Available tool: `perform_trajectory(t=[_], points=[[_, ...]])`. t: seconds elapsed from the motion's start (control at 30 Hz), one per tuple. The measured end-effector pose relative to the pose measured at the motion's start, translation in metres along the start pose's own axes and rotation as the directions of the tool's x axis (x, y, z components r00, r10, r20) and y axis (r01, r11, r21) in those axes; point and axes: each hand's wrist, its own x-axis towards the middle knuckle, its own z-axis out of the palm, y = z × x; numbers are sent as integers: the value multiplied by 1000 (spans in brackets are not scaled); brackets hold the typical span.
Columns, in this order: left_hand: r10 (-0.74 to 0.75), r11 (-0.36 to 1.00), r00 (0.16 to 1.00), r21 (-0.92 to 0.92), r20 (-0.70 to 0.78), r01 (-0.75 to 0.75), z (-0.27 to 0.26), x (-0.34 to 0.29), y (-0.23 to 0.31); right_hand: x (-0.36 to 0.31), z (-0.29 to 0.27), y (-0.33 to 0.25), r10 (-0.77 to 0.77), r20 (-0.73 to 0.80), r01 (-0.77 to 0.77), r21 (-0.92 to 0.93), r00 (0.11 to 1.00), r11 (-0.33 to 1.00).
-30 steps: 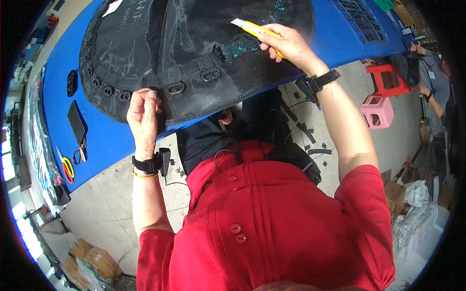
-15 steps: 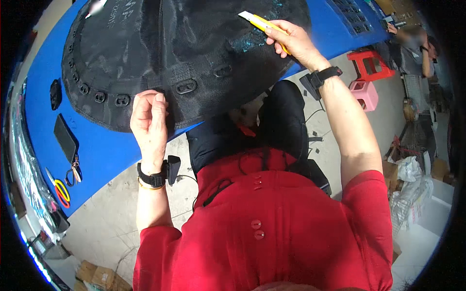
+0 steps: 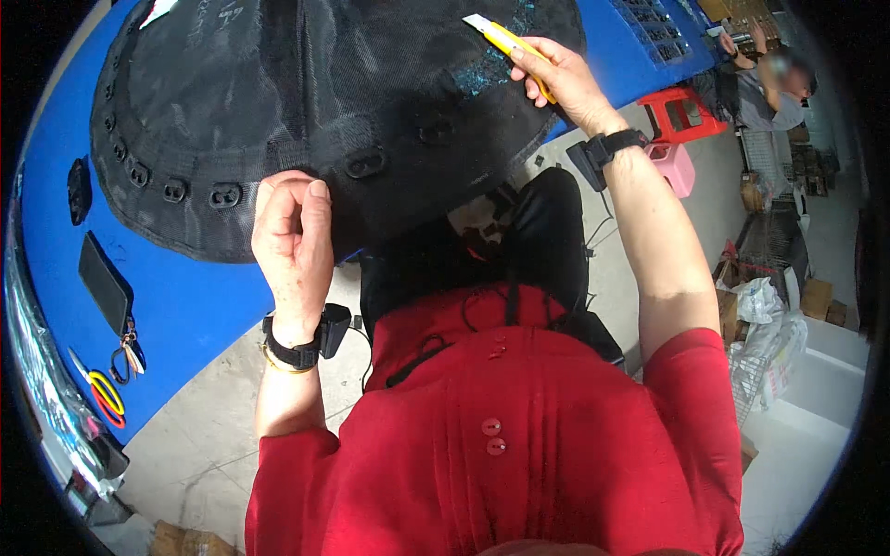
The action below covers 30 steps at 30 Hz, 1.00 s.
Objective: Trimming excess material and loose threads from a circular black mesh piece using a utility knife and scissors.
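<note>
Blue worktop [image 3: 185, 324] carried the mat [image 3: 204, 120], its near edge at the left fingers [image 3: 278, 199], curled together; whether they pinched it couldn't be told. Farther off, the right fingers [image 3: 542, 48] clasped the knife [image 3: 505, 40] over the mat. The view had just shifted but neither pose had, suggesting a pause.

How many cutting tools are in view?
2: a yellow knife in the right hand, and scissors on the left of the blue table. Others may be hidden.
</note>
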Motion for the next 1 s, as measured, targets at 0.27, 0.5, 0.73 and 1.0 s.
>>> perform_trajectory(t=[0.27, 0.5, 0.73, 1.0], points=[[-46, 997, 998, -59, -37, 44, -1, -1, -1, 5, 0, 3, -38, 14, 38, 16, 999, 999], [-42, 999, 999, -36, -34, 40, 0, -1, -11, 4, -2, 2, -39, 25, 38, 48, 999, 998], [-39, 996, 998, -77, -51, 35, -1, -1, -14, 6, 0, 7, -88, 33, 87, 30, 996, 996], [-130, 984, 990, -132, -63, 121, -1, 0, -6, 4, 0, 9, -144, 18, 143, 26, 989, 989]])
